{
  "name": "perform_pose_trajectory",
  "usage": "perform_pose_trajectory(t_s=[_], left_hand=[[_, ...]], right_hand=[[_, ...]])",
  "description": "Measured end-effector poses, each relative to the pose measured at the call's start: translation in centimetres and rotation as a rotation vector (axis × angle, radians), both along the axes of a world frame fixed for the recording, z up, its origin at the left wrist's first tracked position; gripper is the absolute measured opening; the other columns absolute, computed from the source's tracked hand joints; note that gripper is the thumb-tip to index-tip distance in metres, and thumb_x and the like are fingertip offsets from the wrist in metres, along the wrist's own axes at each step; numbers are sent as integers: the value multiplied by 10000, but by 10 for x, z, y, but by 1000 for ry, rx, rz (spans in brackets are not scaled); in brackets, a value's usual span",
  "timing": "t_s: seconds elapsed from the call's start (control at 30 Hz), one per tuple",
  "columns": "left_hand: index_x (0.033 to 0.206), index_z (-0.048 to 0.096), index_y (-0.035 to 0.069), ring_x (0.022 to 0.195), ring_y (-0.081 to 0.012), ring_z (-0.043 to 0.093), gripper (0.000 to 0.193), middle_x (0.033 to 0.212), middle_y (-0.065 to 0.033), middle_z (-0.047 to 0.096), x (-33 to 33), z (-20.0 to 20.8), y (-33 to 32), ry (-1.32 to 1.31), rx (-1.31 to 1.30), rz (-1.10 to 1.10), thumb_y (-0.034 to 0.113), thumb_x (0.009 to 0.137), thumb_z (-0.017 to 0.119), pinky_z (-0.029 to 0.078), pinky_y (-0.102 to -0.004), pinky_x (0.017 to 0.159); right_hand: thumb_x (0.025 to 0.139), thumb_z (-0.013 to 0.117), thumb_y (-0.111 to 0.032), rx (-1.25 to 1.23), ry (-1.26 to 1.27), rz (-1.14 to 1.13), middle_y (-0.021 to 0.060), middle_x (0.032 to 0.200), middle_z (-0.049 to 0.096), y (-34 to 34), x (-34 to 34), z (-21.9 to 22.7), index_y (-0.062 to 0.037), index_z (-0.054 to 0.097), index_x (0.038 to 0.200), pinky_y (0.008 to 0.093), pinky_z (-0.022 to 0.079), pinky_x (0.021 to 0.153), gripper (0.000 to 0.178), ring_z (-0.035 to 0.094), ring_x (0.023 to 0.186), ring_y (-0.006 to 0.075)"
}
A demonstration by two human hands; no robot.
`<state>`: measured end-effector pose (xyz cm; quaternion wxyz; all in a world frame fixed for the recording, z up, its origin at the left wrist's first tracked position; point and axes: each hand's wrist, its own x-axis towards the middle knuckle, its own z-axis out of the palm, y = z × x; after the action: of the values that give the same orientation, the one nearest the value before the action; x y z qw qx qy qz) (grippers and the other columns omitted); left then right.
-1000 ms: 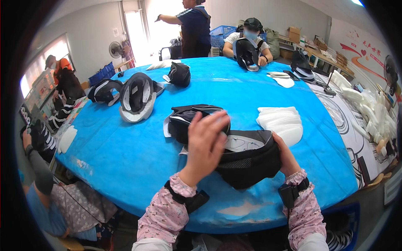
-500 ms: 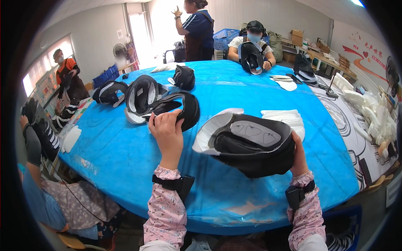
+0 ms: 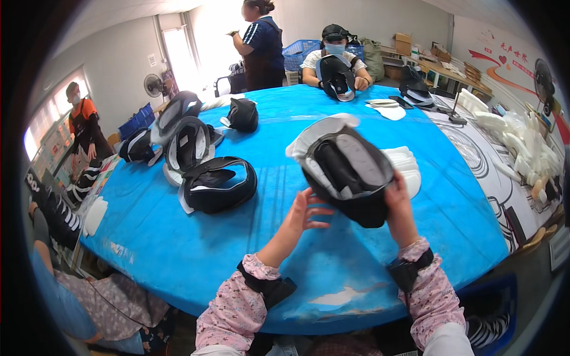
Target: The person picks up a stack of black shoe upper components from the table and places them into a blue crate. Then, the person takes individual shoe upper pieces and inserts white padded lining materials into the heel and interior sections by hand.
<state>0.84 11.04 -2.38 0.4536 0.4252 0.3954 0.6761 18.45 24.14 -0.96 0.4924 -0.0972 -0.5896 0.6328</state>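
Note:
My right hand (image 3: pixel 402 207) grips the near right end of a black fabric piece that looks like a shoe upper (image 3: pixel 347 160), with a pale grey inside and a white flap at its far end. It is raised over the table, its opening facing up. My left hand (image 3: pixel 297 222) is open, fingers spread, close to the left side of this upper; whether the fingertips touch it I cannot tell. To the left, another black shoe upper (image 3: pixel 219 193) lies on the table, touching more uppers (image 3: pixel 189 142) behind it.
A blue sheet covers the table (image 3: pixel 273 267). White insole-shaped pads (image 3: pixel 404 169) lie beyond my right hand. A lone black upper (image 3: pixel 242 115) rests farther back. Across the table a seated co-worker (image 3: pixel 336 65) holds another upper. White padding (image 3: pixel 522 142) is heaped at the right.
My left hand has let go of the left upper, which now lies nearer on the table, and has moved right. The upper in my right hand has turned and shifted farther away.

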Motion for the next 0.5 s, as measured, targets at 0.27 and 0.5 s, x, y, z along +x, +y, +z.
perform_pose_trajectory(t_s=[0.27, 0.5], left_hand=[[1377, 181, 52, 1050, -175, 463, 716, 1201, -86, 396, -25, 2, -3, 238, 190, 335, 143, 820, 622, 459, -321, 834], [1371, 202, 54, 1050, -179, 475, 777, 1149, -79, 441, -37, -24, 6, 162, -5, 255, 177, 777, 688, 460, -306, 844]], right_hand=[[764, 683, -237, 634, -409, -70, 121, 1224, 329, -17, -10, -10, -27, 307, 1326, 336, 346, 954, 709, 404, 1131, 242], [765, 693, -208, 361, -495, 71, 137, 1144, 372, -17, -19, -31, -25, 176, 1364, 329, 457, 844, 812, 504, 999, 205]])
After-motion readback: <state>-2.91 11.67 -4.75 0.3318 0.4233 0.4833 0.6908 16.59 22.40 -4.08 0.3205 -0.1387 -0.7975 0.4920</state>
